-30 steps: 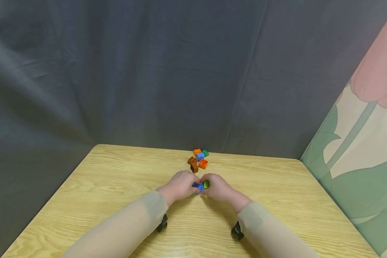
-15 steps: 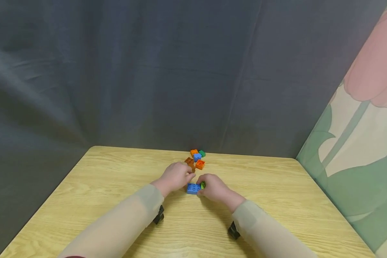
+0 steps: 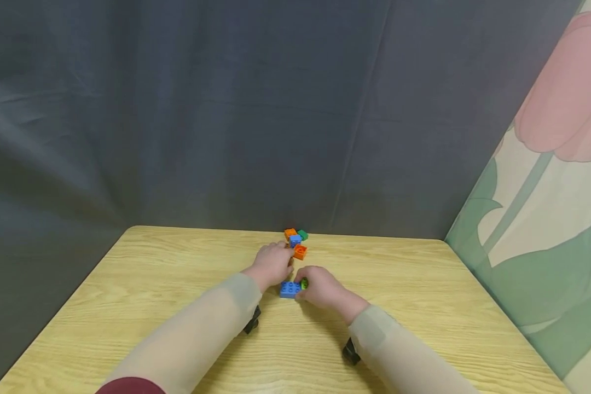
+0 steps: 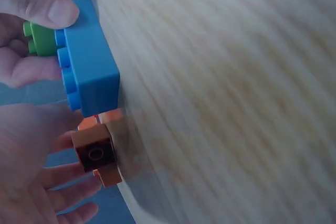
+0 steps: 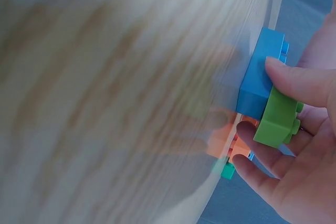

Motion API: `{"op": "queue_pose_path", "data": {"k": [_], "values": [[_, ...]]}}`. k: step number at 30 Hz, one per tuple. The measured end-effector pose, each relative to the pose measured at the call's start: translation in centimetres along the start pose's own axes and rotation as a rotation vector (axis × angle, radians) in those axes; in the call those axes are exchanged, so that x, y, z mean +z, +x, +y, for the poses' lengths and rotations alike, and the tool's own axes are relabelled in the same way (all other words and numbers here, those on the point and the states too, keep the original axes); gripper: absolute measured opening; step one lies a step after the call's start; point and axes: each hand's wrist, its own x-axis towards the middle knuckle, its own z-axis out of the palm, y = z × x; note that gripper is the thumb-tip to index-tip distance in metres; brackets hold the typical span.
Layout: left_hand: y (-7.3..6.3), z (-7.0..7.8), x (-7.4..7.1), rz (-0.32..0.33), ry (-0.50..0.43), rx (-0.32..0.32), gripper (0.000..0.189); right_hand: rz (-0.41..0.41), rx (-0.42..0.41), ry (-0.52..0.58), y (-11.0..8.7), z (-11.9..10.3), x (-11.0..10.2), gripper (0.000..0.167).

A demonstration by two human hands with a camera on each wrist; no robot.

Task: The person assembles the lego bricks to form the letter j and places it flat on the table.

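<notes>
My right hand (image 3: 322, 285) pinches a blue toy building brick (image 3: 288, 290) near its right end, thumb on the near side. Against that end sits a lime green brick (image 5: 278, 116), partly covered by the hand in the head view. My left hand (image 3: 271, 264) reaches over the brown bricks beyond the blue one. In the left wrist view its fingers stretch out beside a brown brick (image 4: 89, 136), whose hollow underside faces the camera. Another brown brick (image 4: 110, 175) shows just past it. The left thumb is largely hidden behind the blue brick.
Just beyond my left hand lies a red-orange brick (image 3: 300, 252). Farther back are a smaller blue brick (image 3: 295, 239), an orange brick (image 3: 290, 233) and a dark green brick (image 3: 302, 235). A dark curtain (image 3: 256, 120) hangs behind the wooden table (image 3: 399, 295).
My left hand has let go of the blue brick and moved forward over the brown bricks, covering them in the head view. The right hand has kept its grip on the blue brick.
</notes>
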Motion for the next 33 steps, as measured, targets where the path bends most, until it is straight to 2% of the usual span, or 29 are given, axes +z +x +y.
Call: {"op": "queue_pose_path", "data": {"k": [5, 9, 13, 16, 20, 24, 29, 33], "values": [[0.1, 0.0, 0.1, 0.041, -0.034, -0.012, 0.02, 0.003, -0.004, -0.012, 0.0, -0.2, -0.1, 0.019], [0.0, -0.3, 0.3, 0.057, -0.085, -0.002, 0.021, 0.002, 0.007, -0.031, -0.1, -0.4, -0.4, 0.019], [-0.2, -0.8, 0.2, 0.054, -0.124, -0.005, 0.031, -0.002, 0.012, -0.046, -0.1, -0.6, -0.5, 0.019], [-0.3, -1.1, 0.0, 0.04, -0.13, -0.004, 0.039, -0.001, 0.014, -0.049, -0.1, -0.6, -0.5, 0.019], [-0.5, -1.3, -0.1, 0.005, -0.086, -0.001, 0.043, 0.0, 0.014, -0.051, -0.1, -0.7, -0.5, 0.02], [-0.9, -1.3, -0.2, -0.032, -0.036, 0.004, 0.033, 0.0, 0.015, -0.055, -0.1, -0.6, -0.3, 0.02], [-1.6, -1.1, -0.6, -0.06, -0.044, 0.027, 0.022, -0.001, 0.022, -0.054, -0.1, -0.6, -0.2, 0.018], [-2.2, -1.2, -1.2, -0.068, -0.051, 0.051, 0.021, -0.003, 0.014, -0.056, -0.1, -0.6, -0.2, 0.018]]}}
